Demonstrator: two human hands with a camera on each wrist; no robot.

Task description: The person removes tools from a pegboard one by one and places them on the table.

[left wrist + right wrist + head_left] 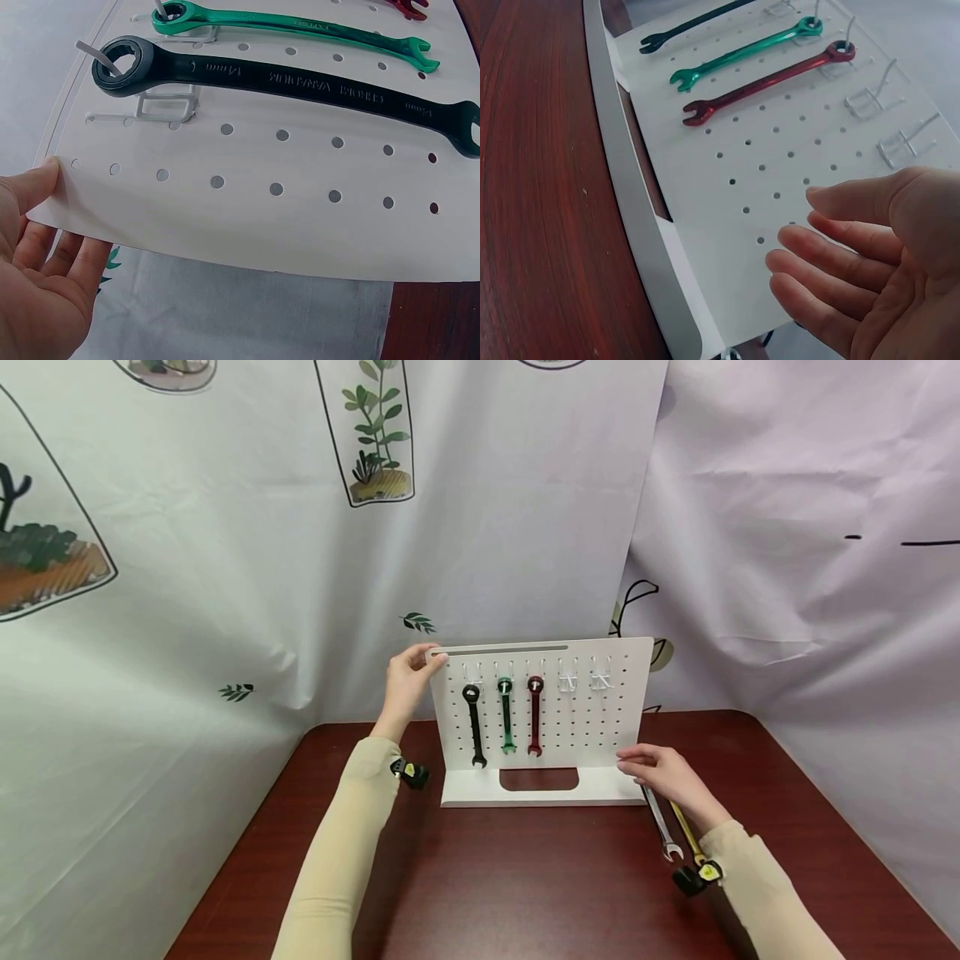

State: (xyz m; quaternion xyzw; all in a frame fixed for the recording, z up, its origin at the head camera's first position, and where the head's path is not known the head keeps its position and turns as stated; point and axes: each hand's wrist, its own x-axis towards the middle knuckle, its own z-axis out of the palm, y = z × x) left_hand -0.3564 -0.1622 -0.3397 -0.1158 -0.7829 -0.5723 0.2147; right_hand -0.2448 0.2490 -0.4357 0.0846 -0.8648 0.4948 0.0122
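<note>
A white pegboard stand (pixel 592 727) stands upright on the table. My left hand (pixel 408 681) pinches its upper left corner, thumb in front and fingers behind (pixel 45 277). Three combination wrenches hang from its hooks by their ring ends: black (pixel 475 727), green (pixel 506 714) and red (pixel 535 717). Near the board's lower right corner is my right hand (pixel 667 777), fingers relaxed and nothing in its grasp (pixel 870 262). Below that hand, a silver wrench (pixel 660 822) and a yellow wrench (pixel 686 831) lie on the table, their upper ends hidden.
Two bare hooks (pixel 567 677) are on the board, right of the red wrench. The dark red-brown table (pixel 525 885) extends in front. Behind it hangs a white printed cloth (pixel 510 543). A small black device is strapped to each wrist.
</note>
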